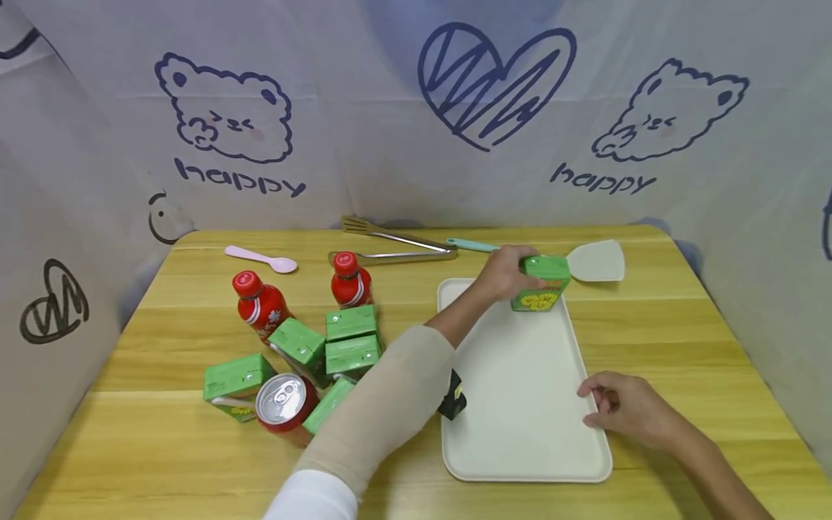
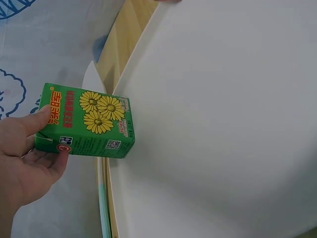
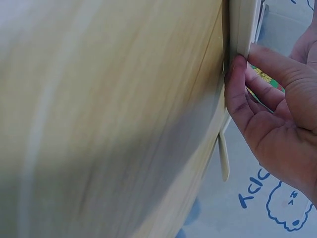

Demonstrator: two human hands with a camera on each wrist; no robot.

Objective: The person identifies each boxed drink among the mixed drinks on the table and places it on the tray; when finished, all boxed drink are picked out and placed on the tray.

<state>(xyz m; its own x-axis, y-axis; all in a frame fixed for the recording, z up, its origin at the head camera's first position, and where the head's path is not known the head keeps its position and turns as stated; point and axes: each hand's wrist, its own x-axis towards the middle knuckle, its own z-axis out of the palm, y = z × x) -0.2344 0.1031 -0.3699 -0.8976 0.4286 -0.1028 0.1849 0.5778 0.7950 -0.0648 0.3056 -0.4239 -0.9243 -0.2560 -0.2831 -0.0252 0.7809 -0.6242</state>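
Observation:
My left hand (image 1: 507, 273) grips a green drink carton (image 1: 541, 297) with yellow flowers on it, at the far right corner of the cream tray (image 1: 520, 383). In the left wrist view the thumb and fingers hold the carton (image 2: 91, 121) by its top end, and its lower end is at the tray's rim. At the tray's right edge, my right hand (image 1: 630, 408) pinches the rim between thumb and fingers. The right wrist view has those fingers on the tray's edge (image 3: 241, 29). A small black item (image 1: 453, 397) sits at the tray's left edge, partly hidden by the left sleeve.
Left of the tray stand several green cartons (image 1: 237, 377), two red bottles (image 1: 261, 307) and a red can (image 1: 282, 401). Along the back lie a pink spoon (image 1: 263, 258), metal tongs (image 1: 403, 256) and a spatula with a white blade (image 1: 598, 261). A cloth (image 1: 364, 108) hangs behind the table.

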